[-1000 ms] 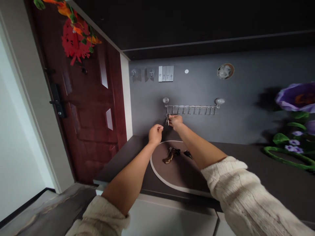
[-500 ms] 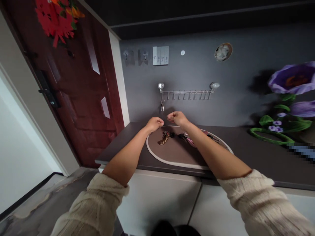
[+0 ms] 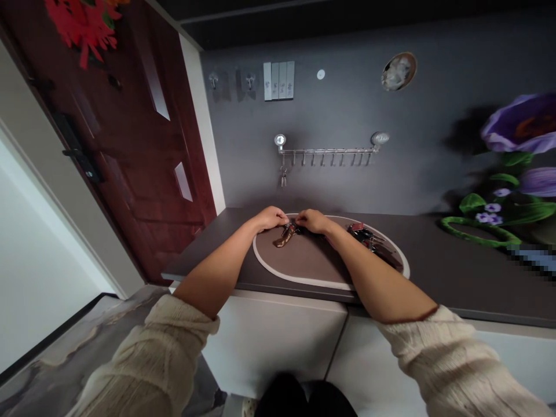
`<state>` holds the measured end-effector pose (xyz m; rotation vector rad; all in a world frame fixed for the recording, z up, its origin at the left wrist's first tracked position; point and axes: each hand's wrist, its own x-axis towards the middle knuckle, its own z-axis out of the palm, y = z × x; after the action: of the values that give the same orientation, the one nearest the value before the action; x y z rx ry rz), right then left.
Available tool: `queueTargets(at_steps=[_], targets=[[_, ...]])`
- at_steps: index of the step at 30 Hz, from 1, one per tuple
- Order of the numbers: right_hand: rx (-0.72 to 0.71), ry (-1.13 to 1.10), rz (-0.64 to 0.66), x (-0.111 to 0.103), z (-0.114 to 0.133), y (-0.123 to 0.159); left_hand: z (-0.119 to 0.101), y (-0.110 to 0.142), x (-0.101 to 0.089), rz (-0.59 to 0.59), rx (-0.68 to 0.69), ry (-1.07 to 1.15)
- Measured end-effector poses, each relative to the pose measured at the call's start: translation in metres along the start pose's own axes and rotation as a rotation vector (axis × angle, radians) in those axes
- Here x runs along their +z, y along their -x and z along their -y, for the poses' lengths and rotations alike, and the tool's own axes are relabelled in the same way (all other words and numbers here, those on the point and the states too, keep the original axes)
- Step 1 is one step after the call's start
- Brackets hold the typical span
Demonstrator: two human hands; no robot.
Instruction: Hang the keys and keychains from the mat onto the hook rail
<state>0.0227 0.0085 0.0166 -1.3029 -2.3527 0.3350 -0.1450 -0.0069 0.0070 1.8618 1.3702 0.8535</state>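
On the brown oval mat (image 3: 313,269) lies a bunch of keys (image 3: 286,235) with a brown, patterned fob. My left hand (image 3: 273,218) is closed, thumb and fingertips pinched at the top left of this bunch. From the other side my right hand (image 3: 313,220) pinches at the bunch's upper right end. The small parts between the fingertips are hard to make out. Beyond my right forearm lie more keys (image 3: 369,238) with dark and reddish fobs. A small set of keys (image 3: 284,178) hangs from the leftmost hook of the rail (image 3: 328,152).
The mat rests on a dark countertop (image 3: 438,278) above white cabinet doors (image 3: 278,324). At the right stand purple artificial flowers (image 3: 521,130) with a green looped stem. A dark red door (image 3: 147,168) is on the left. Switches (image 3: 278,81) sit on the wall.
Both hands have come down from above the mat's back edge to the keys with the brown fob. The view has shifted slightly, and more keys show at the right.
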Motion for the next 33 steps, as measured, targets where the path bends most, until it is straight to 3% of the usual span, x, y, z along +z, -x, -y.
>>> queueTargets(at_steps=[7,17,24,33], targets=[[-0.01,-0.031,0.041,0.002,-0.002,-0.006,0.004,-0.004,0.002,0.037,0.076,-0.001],[0.027,-0.054,0.036,0.004,-0.003,-0.011,-0.001,-0.002,0.006,0.035,0.029,0.143],[-0.06,-0.022,-0.05,-0.001,0.004,-0.009,-0.007,0.002,0.002,-0.014,-0.026,0.244],[-0.073,-0.132,-0.177,-0.004,0.009,-0.007,-0.01,0.004,-0.004,-0.003,0.131,0.274]])
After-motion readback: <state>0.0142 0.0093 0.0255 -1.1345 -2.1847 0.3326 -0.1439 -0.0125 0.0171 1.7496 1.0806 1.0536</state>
